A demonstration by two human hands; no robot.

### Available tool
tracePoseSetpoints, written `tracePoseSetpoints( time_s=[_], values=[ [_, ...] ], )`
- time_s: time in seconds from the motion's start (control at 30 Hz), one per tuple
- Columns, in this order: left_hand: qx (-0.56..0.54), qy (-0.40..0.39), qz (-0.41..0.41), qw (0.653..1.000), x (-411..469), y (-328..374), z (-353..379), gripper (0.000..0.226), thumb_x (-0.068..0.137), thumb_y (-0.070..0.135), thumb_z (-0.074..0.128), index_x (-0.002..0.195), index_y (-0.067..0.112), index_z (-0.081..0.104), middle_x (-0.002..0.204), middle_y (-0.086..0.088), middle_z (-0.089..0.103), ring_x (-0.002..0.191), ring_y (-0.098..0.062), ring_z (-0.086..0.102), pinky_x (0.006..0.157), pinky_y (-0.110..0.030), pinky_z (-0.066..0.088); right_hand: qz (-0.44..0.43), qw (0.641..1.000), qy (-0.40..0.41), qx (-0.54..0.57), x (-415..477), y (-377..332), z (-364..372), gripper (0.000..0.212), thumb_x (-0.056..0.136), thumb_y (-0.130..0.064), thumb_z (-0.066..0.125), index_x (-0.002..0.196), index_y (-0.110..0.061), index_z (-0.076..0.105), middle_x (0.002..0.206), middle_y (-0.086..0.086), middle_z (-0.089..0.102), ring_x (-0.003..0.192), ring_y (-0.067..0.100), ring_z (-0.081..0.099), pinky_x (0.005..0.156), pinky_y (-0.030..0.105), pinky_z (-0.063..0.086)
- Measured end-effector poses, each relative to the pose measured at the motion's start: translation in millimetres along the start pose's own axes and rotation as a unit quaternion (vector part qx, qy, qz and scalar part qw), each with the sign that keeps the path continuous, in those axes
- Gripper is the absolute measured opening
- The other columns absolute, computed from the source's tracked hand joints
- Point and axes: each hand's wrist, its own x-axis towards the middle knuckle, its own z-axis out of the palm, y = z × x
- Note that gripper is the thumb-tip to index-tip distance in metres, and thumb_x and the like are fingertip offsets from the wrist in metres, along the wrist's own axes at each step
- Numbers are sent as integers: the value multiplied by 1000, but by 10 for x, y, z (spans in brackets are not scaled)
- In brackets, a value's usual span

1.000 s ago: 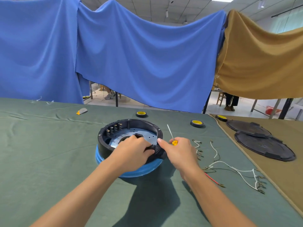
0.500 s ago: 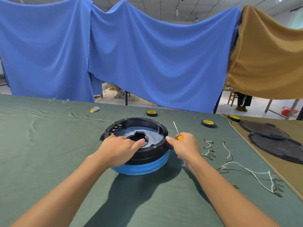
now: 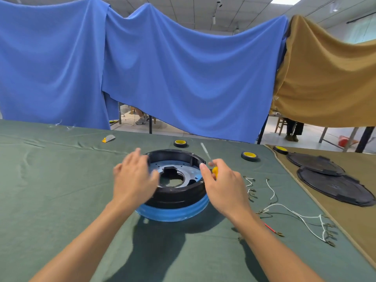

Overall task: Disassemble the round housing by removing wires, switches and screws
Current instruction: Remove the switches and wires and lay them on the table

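Disassembly looked well along in the head view. The round housing (image 3: pixel 175 180) sat open side up in the middle of the green surface (image 3: pixel 61 190), squarely before the person. The left hand (image 3: pixel 133 180), blurred, spread flat-fingered over its left rim and held nothing, probably to steady or turn it; contact could not be told. The right hand (image 3: pixel 223 188) curled round a yellow-handled screwdriver (image 3: pixel 214 171) at the right rim. Its shaft pointed up and away, apparently parked while the forefinger reached out. Freed wires (image 3: pixel 299 215) lay apart on the right.
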Motion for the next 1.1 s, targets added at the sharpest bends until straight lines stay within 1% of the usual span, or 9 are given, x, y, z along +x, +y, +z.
tracePoseSetpoints(
  time_s=[0.07,0.13,0.2,0.3,0.43,0.57,0.73,0.9,1.1],
  values=[
    [-98,-12,-102,990,46,-252,-48,60,86,39,62,137,11,49,149,-10,43,138,-28,37,110,-45,27,-36,996,-84,15,78,-49,-21,28,97,-51,36,103,-28,51,84,-5,64,85,24,59,77,42,49],
    [-275,-75,-183,941,12,-392,-34,70,71,53,66,127,12,57,136,-12,57,125,-30,51,106,-45,38,-67,985,-155,18,153,-106,17,19,99,-44,35,96,-29,46,78,-3,60,80,24,57,74,43,47],
    [-393,-95,-190,895,-59,-400,-5,61,58,61,61,97,15,67,107,-10,72,104,-31,64,98,-48,47,-89,977,-192,24,212,-170,79,15,98,-41,36,92,-31,45,76,-4,61,79,23,57,74,44,48],
    [-438,-77,-176,878,-56,-465,140,49,62,59,60,85,16,70,89,-10,73,94,-32,67,92,-53,48,-116,976,-183,-3,294,-240,191,13,97,-45,42,97,-34,49,89,-7,66,86,22,58,78,43,49],
    [-455,-100,-153,871,58,-521,156,29,72,49,61,80,24,73,81,1,74,81,-18,67,83,-41,50,-171,971,-138,-98,398,-301,334,12,99,-38,43,105,-36,53,90,-11,56,84,19,44,71,35,34],
    [-474,-62,-163,863,163,-563,238,40,87,48,60,109,17,71,108,1,72,110,-21,63,105,-42,44,-145,960,-230,-68,483,-413,519,22,99,-22,41,110,-34,56,99,-9,62,82,19,46,78,37,41],
    [-467,-62,-176,864,118,-576,292,69,74,70,47,106,16,76,126,-5,67,123,-24,58,110,-47,38,-142,969,-180,-94,482,-383,694,22,98,-33,40,101,-32,62,103,-6,67,91,20,54,88,43,43],
    [-453,-52,-171,874,101,-603,294,54,78,61,54,112,24,75,127,7,66,124,-16,57,112,-39,37,-163,963,-195,-86,552,-304,663,22,95,-33,44,95,-32,66,98,-10,68,91,17,55,92,45,43],
    [-371,-15,-136,919,73,-580,364,33,100,41,42,100,28,72,92,25,66,99,-11,56,80,-22,36,-216,956,-155,-127,570,-272,649,20,97,-34,43,94,-32,62,90,-11,61,84,16,50,84,40,38]
  ],
)
